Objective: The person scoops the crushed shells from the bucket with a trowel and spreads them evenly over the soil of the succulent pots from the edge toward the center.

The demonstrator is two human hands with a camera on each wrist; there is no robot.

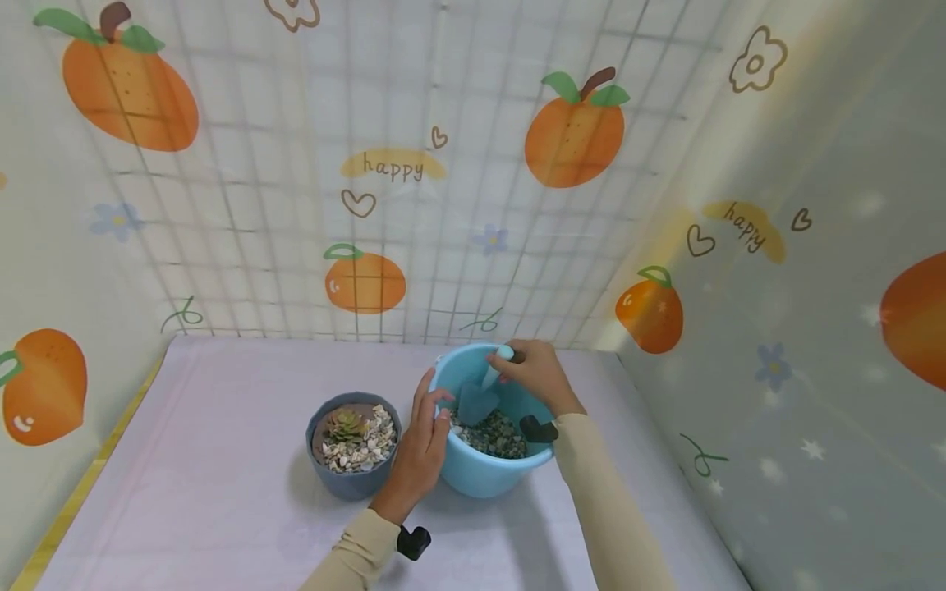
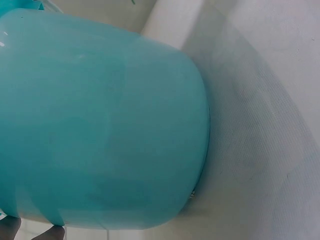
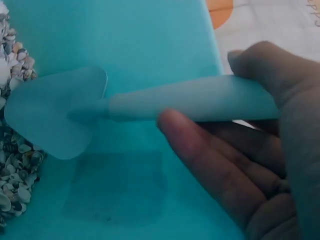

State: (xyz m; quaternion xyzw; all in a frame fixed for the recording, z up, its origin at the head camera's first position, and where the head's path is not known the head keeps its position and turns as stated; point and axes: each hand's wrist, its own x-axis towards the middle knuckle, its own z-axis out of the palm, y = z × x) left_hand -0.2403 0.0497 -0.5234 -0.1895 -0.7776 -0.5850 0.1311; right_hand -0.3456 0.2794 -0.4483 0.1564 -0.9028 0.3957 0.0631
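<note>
A light blue bucket (image 1: 484,480) with small stones and shells (image 1: 495,435) inside stands on the table's middle. My right hand (image 1: 535,373) grips the handle of a light blue scoop (image 1: 480,394), whose blade points down into the bucket. The right wrist view shows the scoop (image 3: 55,117) over the bucket's inner wall (image 3: 135,40) beside the shells (image 3: 15,165). My left hand (image 1: 424,435) holds the bucket's near left rim, fingers over the edge. Only the bucket's outer wall (image 2: 100,125) fills the left wrist view.
A grey pot (image 1: 353,447) with a small succulent (image 1: 346,425) and white pebbles stands just left of the bucket. The table wears a pale lilac cloth (image 1: 222,492). Wire grid panels with fruit-print sheets (image 1: 414,180) close in the back and both sides.
</note>
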